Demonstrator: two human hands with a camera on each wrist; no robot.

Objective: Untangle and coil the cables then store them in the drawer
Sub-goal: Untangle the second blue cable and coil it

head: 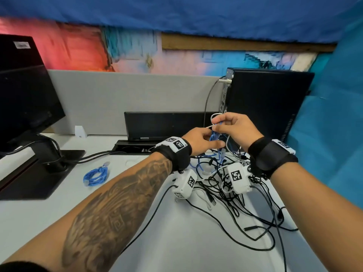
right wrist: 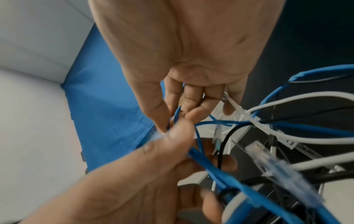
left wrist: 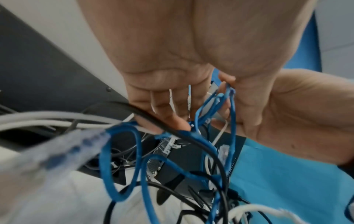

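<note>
An office cubicle: a white worktop (head: pixel 49 213) backed by a grey fabric partition panel (head: pixel 117 95), a black monitor (head: pixel 25 89) on its stand at the left, a black desktop computer tower (head: pixel 269 103) at the right, and a keyboard (head: pixel 169 124) propped upright against the partition.

White desk (head: pixel 49 216) with cable tangle (head: pixel 231 195), coiled blue cable (head: pixel 95 174), monitor base (head: pixel 37 173).

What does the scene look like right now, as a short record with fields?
left hand: pinches blue cable
right hand: pinches the blue cable; white cable loops at its fingers
tangle: black, white, blue cables on desk, under the hands
coiled cable: blue, on desk, left
drawer: not in view
</note>
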